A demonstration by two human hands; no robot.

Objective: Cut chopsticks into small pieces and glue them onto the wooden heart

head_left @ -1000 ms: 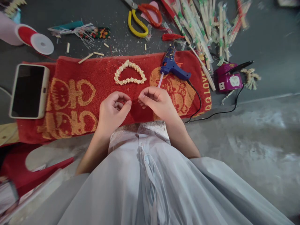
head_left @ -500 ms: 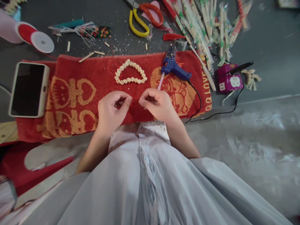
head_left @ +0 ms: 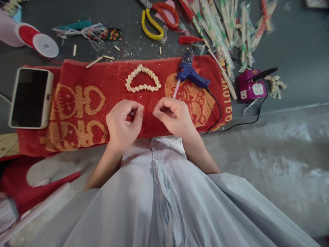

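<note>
My left hand (head_left: 122,124) and my right hand (head_left: 175,116) hover close together over the near edge of a red towel (head_left: 84,79) with orange patterns. Each hand has thumb and forefinger pinched, the fingertips a few centimetres apart. Whatever is pinched is too small to make out against the red cloth. Just beyond the hands lies a half-heart outline made of small pale pieces (head_left: 143,79). A blue glue gun (head_left: 191,73) rests on the towel to the right of it, its nozzle pointing toward my right hand.
A white phone (head_left: 31,97) lies at the towel's left end. A red spool (head_left: 38,41), yellow scissors (head_left: 151,24), red scissors (head_left: 166,13) and wrapped chopsticks (head_left: 221,27) are beyond. A purple power socket (head_left: 249,87) sits right. My pale skirt (head_left: 164,199) fills the foreground.
Both hands have stayed in place above the towel; the fingers shifted slightly and the gap between the two pinches has widened a little.
</note>
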